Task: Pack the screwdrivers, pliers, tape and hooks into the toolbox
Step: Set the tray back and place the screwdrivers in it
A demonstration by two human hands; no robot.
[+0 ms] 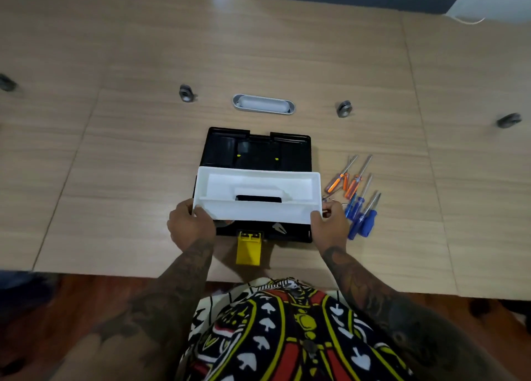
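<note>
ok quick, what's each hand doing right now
Left hand: gripping the left end of the white tray.
Right hand: gripping the tray's right end.

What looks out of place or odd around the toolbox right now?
Nothing is spilled or broken. The white tray sits tilted over the open toolbox, held at its near corners by the left hand and right hand. The screwdrivers lie unpacked on the table.

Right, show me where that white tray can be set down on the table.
Bare wood lies left of the black toolbox, out past the left hand, and between the toolbox and the oval metal grommet. Right of the white plastic tray it is crowded: orange-handled and blue-handled screwdrivers lie by the right hand.
</note>
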